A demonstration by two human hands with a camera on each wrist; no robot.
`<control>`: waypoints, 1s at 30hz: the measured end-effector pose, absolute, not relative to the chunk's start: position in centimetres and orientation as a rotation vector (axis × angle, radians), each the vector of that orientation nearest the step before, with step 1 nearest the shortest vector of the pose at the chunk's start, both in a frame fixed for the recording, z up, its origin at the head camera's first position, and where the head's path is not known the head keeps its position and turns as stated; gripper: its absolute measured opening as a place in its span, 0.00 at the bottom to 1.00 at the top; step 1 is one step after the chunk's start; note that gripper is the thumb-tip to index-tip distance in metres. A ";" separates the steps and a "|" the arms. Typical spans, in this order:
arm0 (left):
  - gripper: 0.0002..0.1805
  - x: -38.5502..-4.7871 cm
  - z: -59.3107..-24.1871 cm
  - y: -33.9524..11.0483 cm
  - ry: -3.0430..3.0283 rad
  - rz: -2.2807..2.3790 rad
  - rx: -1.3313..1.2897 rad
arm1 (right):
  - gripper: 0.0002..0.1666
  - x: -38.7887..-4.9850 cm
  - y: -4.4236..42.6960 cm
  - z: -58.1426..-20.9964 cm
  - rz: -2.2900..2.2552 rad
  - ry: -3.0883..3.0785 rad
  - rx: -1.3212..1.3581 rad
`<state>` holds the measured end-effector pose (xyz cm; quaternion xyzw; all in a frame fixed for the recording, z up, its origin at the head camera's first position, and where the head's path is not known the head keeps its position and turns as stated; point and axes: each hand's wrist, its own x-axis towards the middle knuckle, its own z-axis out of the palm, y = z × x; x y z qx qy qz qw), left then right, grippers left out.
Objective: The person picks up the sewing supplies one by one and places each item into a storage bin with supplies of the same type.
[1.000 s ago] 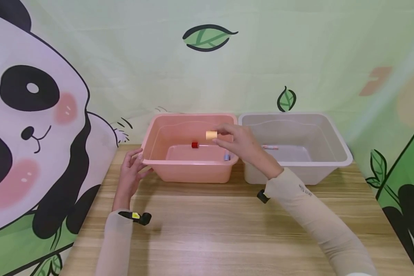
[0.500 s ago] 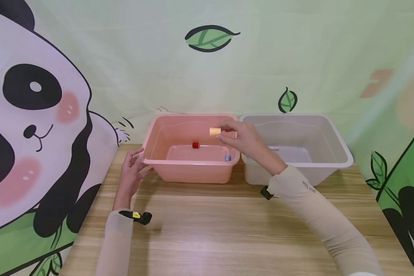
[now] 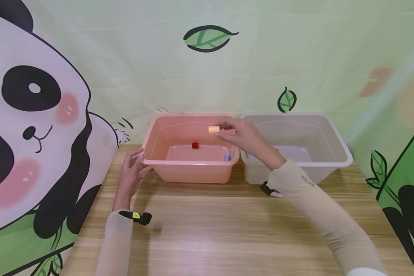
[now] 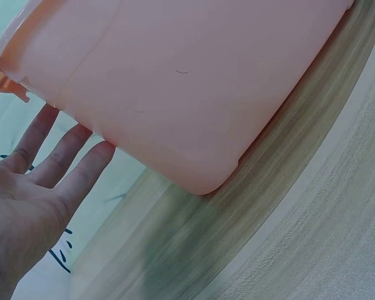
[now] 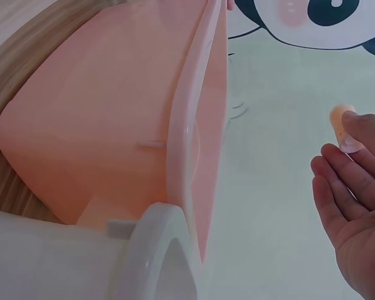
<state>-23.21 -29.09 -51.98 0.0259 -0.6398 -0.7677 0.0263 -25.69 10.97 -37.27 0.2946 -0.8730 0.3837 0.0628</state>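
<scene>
My right hand [image 3: 246,136] pinches a small yellow cylinder [image 3: 214,130] between thumb and fingertips, above the right part of the pink tub [image 3: 193,172]. The right wrist view shows the same cylinder [image 5: 341,122] higher than the tub's rim. On the tub's floor lie a red cylinder [image 3: 195,145] and, by the front right corner, a blue cylinder [image 3: 227,158]. At the tub's left end, my left hand [image 3: 131,168] touches the rim and outer side. Its fingers look mostly straight in the left wrist view, with fingertips [image 4: 105,149] against the pink wall.
A grey tub [image 3: 339,153] stands close against the pink one on the right. My right forearm [image 3: 317,207] crosses its front and hides most of a small pinkish thing [image 3: 276,148] inside. Both tubs stand on a wooden table [image 3: 193,230], before a panda-printed backdrop [image 3: 141,57].
The right hand has shifted slightly up and to the right with the yellow cylinder, covering more of the pinkish thing in the grey tub. The left hand has stayed in place.
</scene>
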 end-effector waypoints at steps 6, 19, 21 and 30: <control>0.20 -23.3 -52.1 -29.0 -1.981 -2.364 0.068 | 0.20 -25.8 11.0 -36.9 1.148 -2.664 0.889; 0.16 -23.3 -52.1 -29.1 -1.938 -2.386 0.050 | 0.19 -26.9 10.7 -36.5 1.060 -2.667 0.981; 0.17 -23.3 -52.1 -29.1 -1.944 -2.379 0.045 | 0.19 -27.2 10.6 -36.3 1.021 -2.683 1.000; 0.17 -23.3 -52.1 -29.1 -1.946 -2.385 0.061 | 0.18 -28.3 10.2 -36.0 0.973 -2.746 1.018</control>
